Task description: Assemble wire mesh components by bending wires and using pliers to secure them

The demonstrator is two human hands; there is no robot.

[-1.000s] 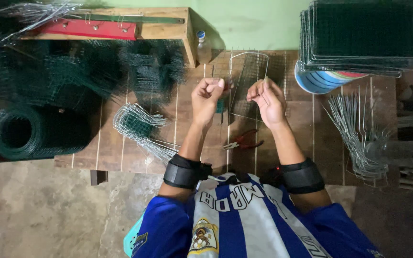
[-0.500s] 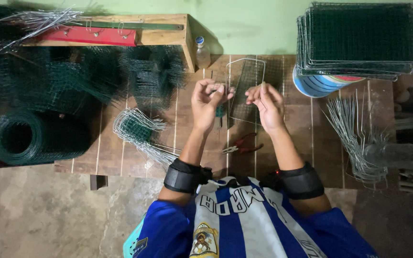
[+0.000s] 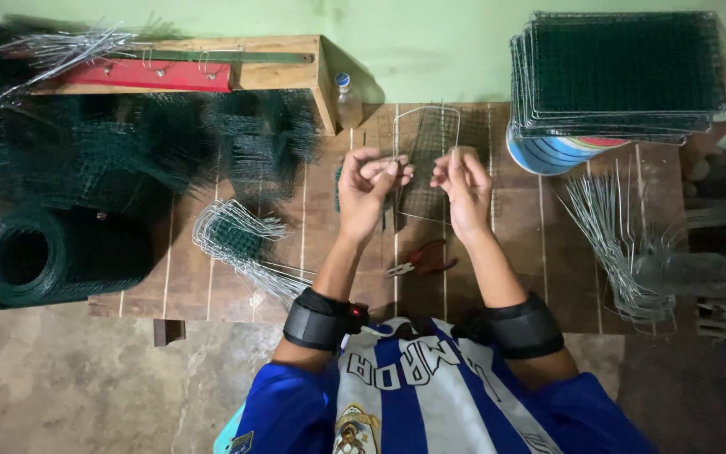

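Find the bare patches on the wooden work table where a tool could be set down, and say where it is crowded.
Bare boards lie between the right hand and the loose wire pieces, and between the wire frames and the left hand. The table's left side is crowded with mesh and the mesh roll.

On the wooden table [image 3: 539,244], the mesh panel [image 3: 427,164] sits at centre, held between the left hand [image 3: 370,189] and the right hand [image 3: 462,192]. Pliers [image 3: 420,261] lie at six o'clock from it, nearer the person. A roll of mesh [image 3: 60,256] lies at eight o'clock, with bent wire frames [image 3: 237,240] between roll and hands. Stacked panels [image 3: 619,71] rest at two o'clock, loose wires [image 3: 623,244] at four. A wooden jig [image 3: 212,63] stands at ten o'clock.
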